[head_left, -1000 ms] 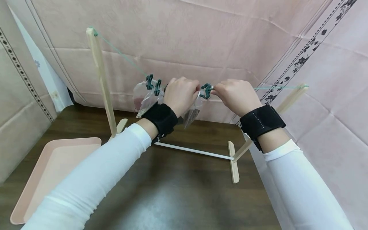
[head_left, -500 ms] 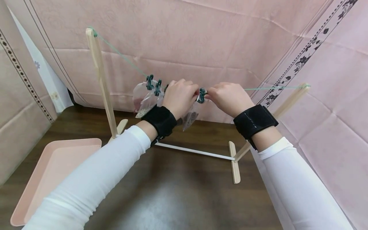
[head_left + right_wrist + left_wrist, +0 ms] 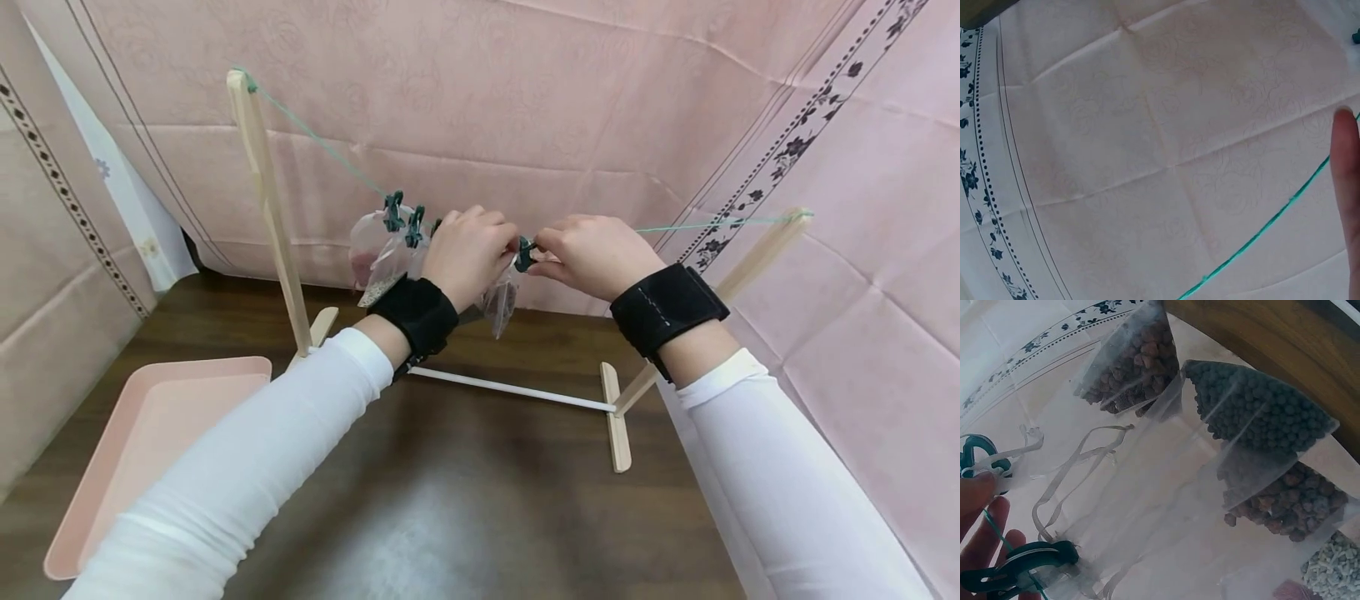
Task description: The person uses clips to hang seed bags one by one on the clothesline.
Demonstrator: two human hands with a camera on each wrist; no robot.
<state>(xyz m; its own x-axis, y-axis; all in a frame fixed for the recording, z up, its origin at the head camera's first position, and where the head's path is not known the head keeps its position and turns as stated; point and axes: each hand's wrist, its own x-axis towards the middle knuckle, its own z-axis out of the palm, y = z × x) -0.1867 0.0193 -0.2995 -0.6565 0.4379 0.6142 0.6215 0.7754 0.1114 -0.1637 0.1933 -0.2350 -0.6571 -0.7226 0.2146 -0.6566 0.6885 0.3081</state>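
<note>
My left hand [image 3: 467, 254] pinches the top of a sheer drawstring bag [image 3: 1138, 369] at the green string [image 3: 701, 226]; brown stones fill its bottom. A dark green clip [image 3: 524, 255] bites that bag's top beside my left thumb. Close to the clip's right side is my right hand [image 3: 596, 257], thumb and forefinger parted. In the right wrist view one straight finger [image 3: 1345, 162] lies by the string, apart from the clip. Another green clip [image 3: 1029, 565] holds a neighbouring bag in the left wrist view. My left hand hides part of the row in the head view.
More clips [image 3: 393, 212] hold bags of pebbles and dark green beads [image 3: 1260, 409] to the left. Wooden posts [image 3: 266, 200] carry the string, with a white rod [image 3: 517, 389] joining their feet. A pink tray [image 3: 112, 467] lies at the left on the brown table [image 3: 480, 492].
The right hand has moved left with the clip, bringing it to the bag's top at my left fingers. Its thumb and forefinger have since spread. The left hand stays nearly still.
</note>
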